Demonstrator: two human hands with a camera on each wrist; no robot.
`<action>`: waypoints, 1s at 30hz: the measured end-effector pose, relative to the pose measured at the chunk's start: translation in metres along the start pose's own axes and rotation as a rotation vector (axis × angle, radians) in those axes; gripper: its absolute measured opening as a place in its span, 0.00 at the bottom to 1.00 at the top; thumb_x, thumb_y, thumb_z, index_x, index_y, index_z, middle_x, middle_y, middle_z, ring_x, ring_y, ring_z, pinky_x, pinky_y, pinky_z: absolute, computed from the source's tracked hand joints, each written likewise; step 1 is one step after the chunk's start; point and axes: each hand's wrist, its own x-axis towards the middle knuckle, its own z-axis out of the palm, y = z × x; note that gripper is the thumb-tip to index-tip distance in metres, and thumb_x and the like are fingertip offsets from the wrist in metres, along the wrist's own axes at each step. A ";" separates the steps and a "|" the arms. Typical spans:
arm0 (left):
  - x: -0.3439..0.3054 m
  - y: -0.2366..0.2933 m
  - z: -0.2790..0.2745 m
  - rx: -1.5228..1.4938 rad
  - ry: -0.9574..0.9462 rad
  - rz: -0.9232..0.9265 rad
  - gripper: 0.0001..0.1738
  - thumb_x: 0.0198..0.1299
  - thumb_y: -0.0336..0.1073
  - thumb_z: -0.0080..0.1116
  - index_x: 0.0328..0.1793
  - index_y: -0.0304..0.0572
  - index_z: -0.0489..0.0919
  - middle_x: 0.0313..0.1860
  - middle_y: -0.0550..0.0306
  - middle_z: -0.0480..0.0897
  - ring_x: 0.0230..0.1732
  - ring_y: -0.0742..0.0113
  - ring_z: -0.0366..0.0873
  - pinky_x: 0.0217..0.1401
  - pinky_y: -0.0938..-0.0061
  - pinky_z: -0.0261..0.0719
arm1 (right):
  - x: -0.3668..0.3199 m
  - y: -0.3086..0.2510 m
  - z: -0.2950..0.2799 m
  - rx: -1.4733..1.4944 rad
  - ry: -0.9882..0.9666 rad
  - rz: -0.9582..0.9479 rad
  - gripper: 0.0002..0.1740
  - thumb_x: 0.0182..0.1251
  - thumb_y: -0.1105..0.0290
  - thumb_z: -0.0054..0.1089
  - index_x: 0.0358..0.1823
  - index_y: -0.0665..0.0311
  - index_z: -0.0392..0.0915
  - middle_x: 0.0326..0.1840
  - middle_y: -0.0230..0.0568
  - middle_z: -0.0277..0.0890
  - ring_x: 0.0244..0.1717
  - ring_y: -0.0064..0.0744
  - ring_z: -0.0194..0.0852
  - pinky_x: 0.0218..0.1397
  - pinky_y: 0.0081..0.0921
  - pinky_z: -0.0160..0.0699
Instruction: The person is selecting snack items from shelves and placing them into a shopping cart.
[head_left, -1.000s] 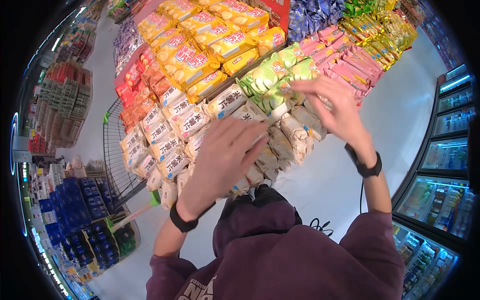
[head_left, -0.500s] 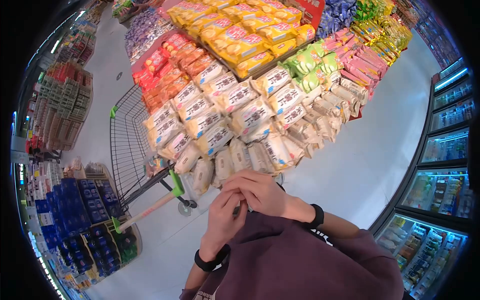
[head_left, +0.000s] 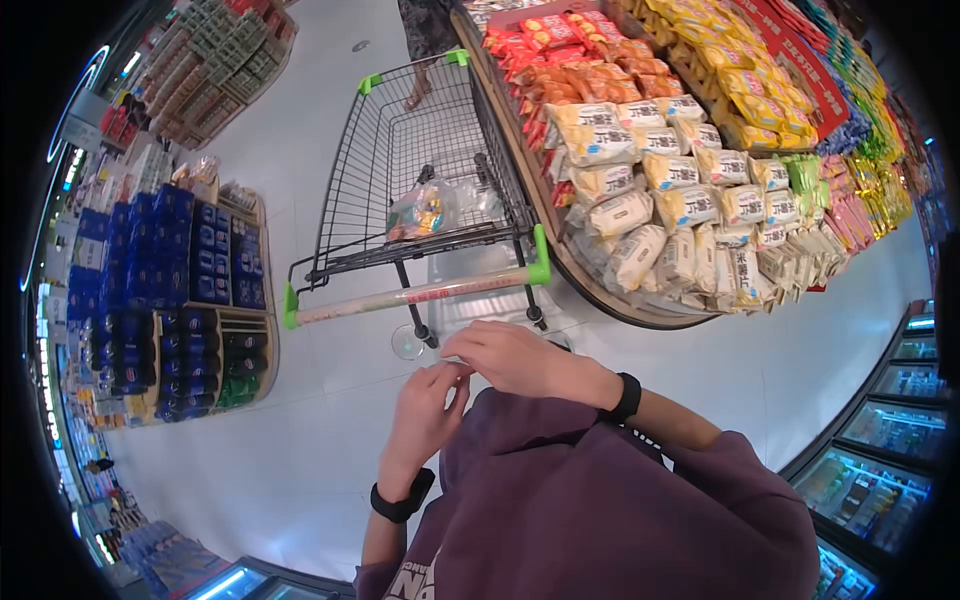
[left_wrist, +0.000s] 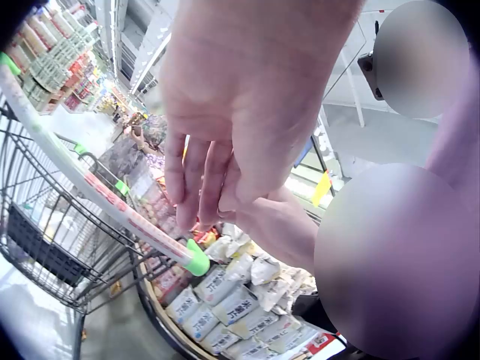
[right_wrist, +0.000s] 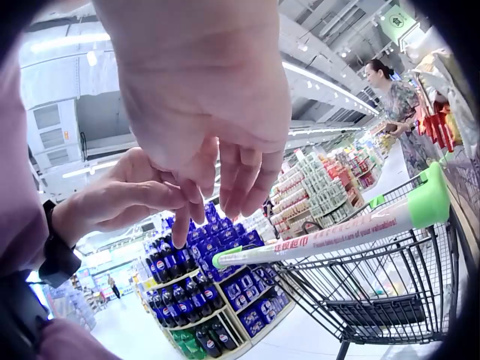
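My left hand and right hand meet in front of my body, their fingertips touching. Both sets of fingers are loosely bent, and no object shows between them. Seen from the left wrist, the left hand's fingers hang down, with the right hand behind them. The right wrist view has the left hand reaching in from the side to the right hand's fingers. Just beyond the hands is the shopping cart's handle, pale with green ends.
The wire cart carries a clear bag of colourful items. To the right stands a display with cream snack packs and a rounded edge. Blue stacked goods are left. Another person stands beyond the cart.
The hands, apart above the snack packs a second ago, came together at my front and stay there. The head view has turned left, bringing the cart to the middle and the display rightward.
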 end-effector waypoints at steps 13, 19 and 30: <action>0.117 -0.069 -0.030 -0.044 0.020 0.087 0.08 0.61 0.27 0.64 0.46 0.39 0.82 0.37 0.50 0.84 0.40 0.52 0.83 0.45 0.62 0.79 | 0.043 0.073 -0.021 -0.328 -0.015 0.275 0.24 0.65 0.74 0.61 0.63 0.63 0.73 0.67 0.44 0.69 0.68 0.47 0.65 0.72 0.44 0.62; 0.190 -0.099 -0.033 -0.039 -0.078 0.063 0.06 0.63 0.30 0.62 0.44 0.35 0.82 0.39 0.44 0.84 0.42 0.44 0.83 0.45 0.57 0.80 | 0.031 0.115 -0.023 -0.330 -0.078 0.399 0.24 0.68 0.67 0.62 0.64 0.61 0.73 0.57 0.40 0.76 0.62 0.42 0.70 0.67 0.40 0.64; 0.382 -0.319 0.078 0.231 -0.527 0.191 0.08 0.61 0.32 0.58 0.41 0.38 0.84 0.35 0.34 0.84 0.40 0.36 0.84 0.40 0.49 0.81 | 0.056 0.122 -0.022 -0.038 0.213 0.685 0.16 0.75 0.55 0.55 0.44 0.61 0.79 0.37 0.44 0.81 0.45 0.47 0.82 0.50 0.41 0.80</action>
